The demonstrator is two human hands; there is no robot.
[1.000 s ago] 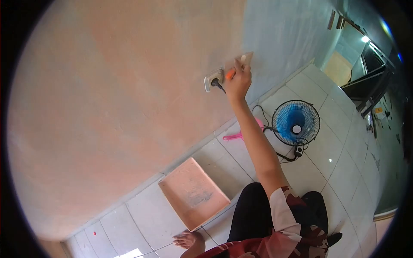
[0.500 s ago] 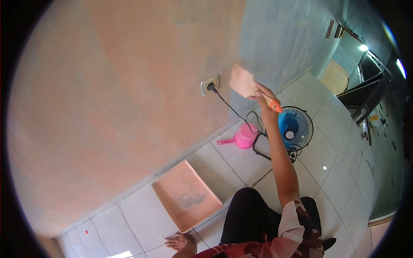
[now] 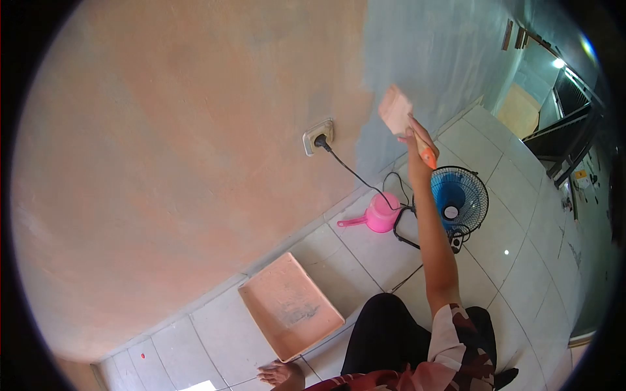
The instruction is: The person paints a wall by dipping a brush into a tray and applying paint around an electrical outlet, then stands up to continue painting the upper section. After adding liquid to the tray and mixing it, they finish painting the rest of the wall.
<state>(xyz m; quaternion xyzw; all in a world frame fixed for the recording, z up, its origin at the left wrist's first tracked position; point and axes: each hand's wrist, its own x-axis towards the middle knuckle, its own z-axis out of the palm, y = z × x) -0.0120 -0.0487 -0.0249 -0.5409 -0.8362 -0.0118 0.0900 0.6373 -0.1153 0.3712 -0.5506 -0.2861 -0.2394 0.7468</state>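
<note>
My right hand (image 3: 420, 138), arm stretched forward, is closed round the orange-tipped handle of a wide paintbrush (image 3: 396, 111). Peach paint coats the bristles, which overlap the grey-blue part of the wall (image 3: 430, 52) in this view. Left of that, the wall (image 3: 195, 130) is covered in peach paint. My left hand (image 3: 282, 374) rests on the floor tiles with fingers spread, just beside the near corner of a paint tray (image 3: 267, 319). The tray is smeared with peach paint and has a greyish patch on its bottom.
A wall socket (image 3: 318, 137) holds a black plug whose cable (image 3: 355, 174) runs down to a blue-bladed fan (image 3: 460, 201) on the floor. A pink dipper (image 3: 381, 214) lies beside the fan, near the wall. Dark metal furniture (image 3: 564, 140) stands at the far right.
My right hand has carried the paintbrush to the right, away from the socket and over the grey-blue wall. The view has shifted slightly; my left hand stays on the floor.
</note>
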